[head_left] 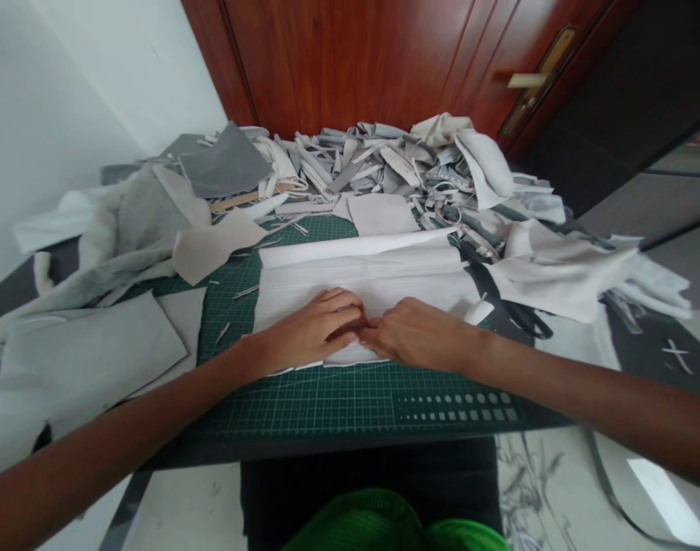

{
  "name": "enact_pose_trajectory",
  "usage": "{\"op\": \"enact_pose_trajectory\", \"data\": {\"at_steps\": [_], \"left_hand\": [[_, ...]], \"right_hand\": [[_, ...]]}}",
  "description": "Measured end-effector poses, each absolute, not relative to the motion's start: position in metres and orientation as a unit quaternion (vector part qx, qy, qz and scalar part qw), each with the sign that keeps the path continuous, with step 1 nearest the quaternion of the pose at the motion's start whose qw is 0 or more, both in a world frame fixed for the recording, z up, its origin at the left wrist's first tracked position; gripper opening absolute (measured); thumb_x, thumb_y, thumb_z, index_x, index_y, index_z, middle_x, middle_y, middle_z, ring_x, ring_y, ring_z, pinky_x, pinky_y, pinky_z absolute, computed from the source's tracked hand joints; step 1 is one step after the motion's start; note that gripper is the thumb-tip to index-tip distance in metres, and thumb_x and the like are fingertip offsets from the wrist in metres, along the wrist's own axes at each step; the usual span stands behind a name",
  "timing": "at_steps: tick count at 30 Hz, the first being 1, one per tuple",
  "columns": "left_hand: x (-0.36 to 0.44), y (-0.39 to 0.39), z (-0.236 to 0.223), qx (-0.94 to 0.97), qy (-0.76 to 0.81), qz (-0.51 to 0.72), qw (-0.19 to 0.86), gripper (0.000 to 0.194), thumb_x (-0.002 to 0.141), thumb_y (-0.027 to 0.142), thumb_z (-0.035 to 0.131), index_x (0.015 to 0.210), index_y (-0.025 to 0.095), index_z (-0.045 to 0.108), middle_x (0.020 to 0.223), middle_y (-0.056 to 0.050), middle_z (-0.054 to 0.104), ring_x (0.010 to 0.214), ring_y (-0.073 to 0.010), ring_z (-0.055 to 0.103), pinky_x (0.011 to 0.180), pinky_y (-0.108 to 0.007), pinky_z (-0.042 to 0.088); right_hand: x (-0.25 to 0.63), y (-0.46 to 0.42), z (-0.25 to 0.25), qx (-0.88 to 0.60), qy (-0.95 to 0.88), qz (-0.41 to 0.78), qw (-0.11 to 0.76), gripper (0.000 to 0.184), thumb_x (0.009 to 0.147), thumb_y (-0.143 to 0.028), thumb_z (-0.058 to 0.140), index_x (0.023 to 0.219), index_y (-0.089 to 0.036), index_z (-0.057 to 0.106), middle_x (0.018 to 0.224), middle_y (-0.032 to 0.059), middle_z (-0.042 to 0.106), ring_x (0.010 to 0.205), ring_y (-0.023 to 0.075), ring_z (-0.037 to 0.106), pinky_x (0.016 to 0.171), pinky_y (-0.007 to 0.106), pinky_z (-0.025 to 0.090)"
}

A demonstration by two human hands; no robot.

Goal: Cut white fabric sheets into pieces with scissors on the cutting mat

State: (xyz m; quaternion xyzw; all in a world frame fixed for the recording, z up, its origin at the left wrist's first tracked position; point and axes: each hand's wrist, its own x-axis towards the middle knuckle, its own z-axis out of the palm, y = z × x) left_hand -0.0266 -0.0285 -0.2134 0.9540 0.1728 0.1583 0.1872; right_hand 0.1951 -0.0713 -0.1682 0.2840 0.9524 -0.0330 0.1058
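Note:
A white, fabric-like sheet [361, 269], creased in long folds or strips, lies on the green cutting mat [327, 402] in front of me. My left hand [318, 325] rests on its near part, fingers curled and pinching at the material. From the other side my right hand [421, 330] comes in, its fingers bunched together at the same spot, almost touching the left fingertips. The bit of material between the fingertips is mostly hidden. Black-handled scissors [525, 315] lie to the right of the sheet, partly under other pieces.
A heap of grey and white scraps [378, 161] lines the back of the table before a brown door [350, 61]. Larger grey pieces [97, 352] lie at left, a cream piece [561, 272] at right. A wooden ruler [235, 201] shows under scraps. Offcuts litter the floor.

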Motion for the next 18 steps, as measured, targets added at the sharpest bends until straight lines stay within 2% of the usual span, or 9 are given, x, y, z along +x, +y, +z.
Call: {"op": "enact_pose_trajectory", "data": {"at_steps": [3, 8, 14, 18], "left_hand": [[-0.025, -0.026, -0.217, 0.943, 0.176, 0.164, 0.229, 0.014, 0.102, 0.020, 0.052, 0.094, 0.018, 0.063, 0.105, -0.007, 0.061, 0.106, -0.0229, 0.054, 0.101, -0.039, 0.041], [-0.025, -0.025, -0.209, 0.935, 0.162, 0.157, 0.274, 0.026, 0.104, 0.023, 0.049, 0.081, 0.018, 0.060, 0.084, -0.003, 0.058, 0.086, -0.0192, 0.054, 0.090, -0.035, 0.041], [-0.025, -0.024, -0.209, 0.930, 0.156, 0.151, 0.298, 0.021, 0.104, 0.022, 0.050, 0.093, 0.018, 0.067, 0.086, -0.003, 0.063, 0.086, -0.0188, 0.056, 0.087, -0.034, 0.041], [-0.026, -0.024, -0.214, 0.935, 0.163, 0.141, 0.280, 0.021, 0.105, 0.022, 0.049, 0.099, 0.018, 0.068, 0.088, -0.004, 0.062, 0.088, -0.0193, 0.056, 0.089, -0.034, 0.041]], "right_hand": [[0.195, -0.071, -0.170, 0.286, 0.953, -0.019, 0.099, 0.026, 0.109, -0.019, 0.040, 0.109, -0.014, 0.065, 0.093, 0.0082, 0.073, 0.071, 0.0151, 0.058, 0.059, 0.036, 0.025], [0.199, -0.068, -0.171, 0.267, 0.960, -0.021, 0.080, 0.020, 0.106, -0.019, 0.048, 0.102, -0.015, 0.067, 0.091, 0.0070, 0.070, 0.083, 0.0192, 0.057, 0.061, 0.037, 0.029], [0.211, -0.067, -0.171, 0.257, 0.963, -0.026, 0.083, 0.021, 0.107, -0.022, 0.046, 0.100, -0.016, 0.065, 0.088, 0.0073, 0.067, 0.085, 0.0206, 0.053, 0.064, 0.037, 0.032], [0.224, -0.069, -0.172, 0.253, 0.964, -0.018, 0.082, 0.022, 0.108, -0.024, 0.044, 0.105, -0.016, 0.064, 0.089, 0.0073, 0.068, 0.086, 0.0217, 0.054, 0.064, 0.038, 0.028]]}}
